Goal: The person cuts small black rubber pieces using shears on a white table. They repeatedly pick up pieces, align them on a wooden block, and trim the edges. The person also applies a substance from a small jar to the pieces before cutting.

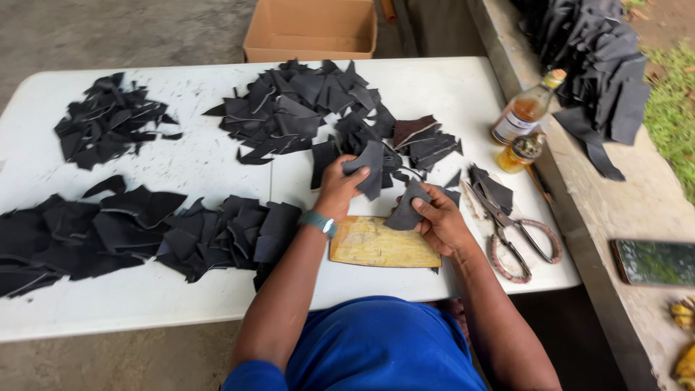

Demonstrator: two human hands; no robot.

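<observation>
Two heaps of dark scraps (145, 232) lie left on your bench (210, 163); your left hand (339, 190) pinches one dark piece (371, 168) off the middle pile (304, 108), your right hand (438, 217) is closed on another piece (407, 208) above the yellow board (380, 245), scissors (517, 235) rightmost: sorting seems underway, and matching them comes next

One white table (217, 289) filled most of the frame. On it lay four heaps of dark scraps: one at the upper left (108, 127), one at the upper middle (297, 108), one smaller at centre right (427, 145), and one long spread along the left (130, 235); the scraps themselves were too many to count. One cardboard box (311, 29) stood at the top. Two bottles (525, 112) stood at the right edge, one pair of scissors (517, 232) below them, one yellowish board (384, 245) at centre, one phone (655, 262) at far right.
</observation>
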